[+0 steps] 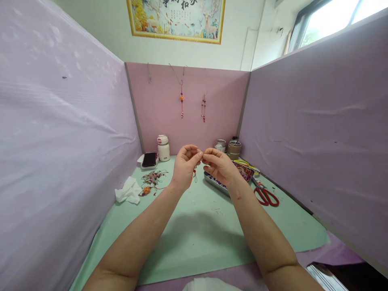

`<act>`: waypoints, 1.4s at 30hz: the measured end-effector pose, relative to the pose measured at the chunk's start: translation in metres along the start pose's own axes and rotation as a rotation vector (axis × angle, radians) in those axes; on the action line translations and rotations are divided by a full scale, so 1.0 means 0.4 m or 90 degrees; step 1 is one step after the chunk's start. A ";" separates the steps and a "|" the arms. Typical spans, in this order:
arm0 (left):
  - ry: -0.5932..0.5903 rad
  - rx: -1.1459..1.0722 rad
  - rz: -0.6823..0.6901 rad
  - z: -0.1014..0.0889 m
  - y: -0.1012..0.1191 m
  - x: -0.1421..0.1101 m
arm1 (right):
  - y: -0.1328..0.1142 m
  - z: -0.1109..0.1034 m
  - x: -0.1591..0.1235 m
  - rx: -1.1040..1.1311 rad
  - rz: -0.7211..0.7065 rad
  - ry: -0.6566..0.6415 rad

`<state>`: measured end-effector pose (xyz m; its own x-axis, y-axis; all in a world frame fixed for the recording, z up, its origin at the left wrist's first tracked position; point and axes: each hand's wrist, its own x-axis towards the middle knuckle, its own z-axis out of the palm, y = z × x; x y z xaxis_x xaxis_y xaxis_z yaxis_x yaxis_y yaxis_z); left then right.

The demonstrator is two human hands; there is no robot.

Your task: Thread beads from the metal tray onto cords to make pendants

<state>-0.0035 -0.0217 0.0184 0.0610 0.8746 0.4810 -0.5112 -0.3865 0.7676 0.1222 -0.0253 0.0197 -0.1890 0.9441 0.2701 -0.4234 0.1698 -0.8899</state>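
Observation:
Above the table, my left hand (185,166) and my right hand (220,165) meet fingertip to fingertip, both pinched closed. A short beaded cord (195,173) with red beads and a thin loop at its lower end hangs from under my left fingers. What lies between my right fingertips is too small to make out. Just beyond my right wrist sits a metal tray (216,185) of beads and cords, partly covered by that hand and arm.
Red-handled scissors (266,197) lie right of the tray, with yellow-handled scissors (242,162) behind. Left are beaded strings (153,177), an orange bead ornament (146,190), a white tissue (129,190), a phone (149,159) and a white bottle (163,149). Jars (234,150) stand at back right; partitions enclose the table.

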 end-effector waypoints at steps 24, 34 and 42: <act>-0.111 0.022 -0.113 -0.016 0.030 0.008 | -0.016 -0.005 -0.007 -0.019 -0.056 -0.027; -0.037 -0.041 -0.092 0.002 0.013 0.001 | -0.009 0.014 -0.002 0.042 -0.057 0.025; -0.009 -0.052 -0.103 0.007 0.011 -0.001 | 0.008 0.020 0.004 0.024 -0.094 0.073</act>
<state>-0.0034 -0.0245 0.0225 0.1600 0.9189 0.3605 -0.5621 -0.2154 0.7985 0.1135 -0.0253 0.0203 -0.0213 0.9361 0.3511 -0.4720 0.3002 -0.8289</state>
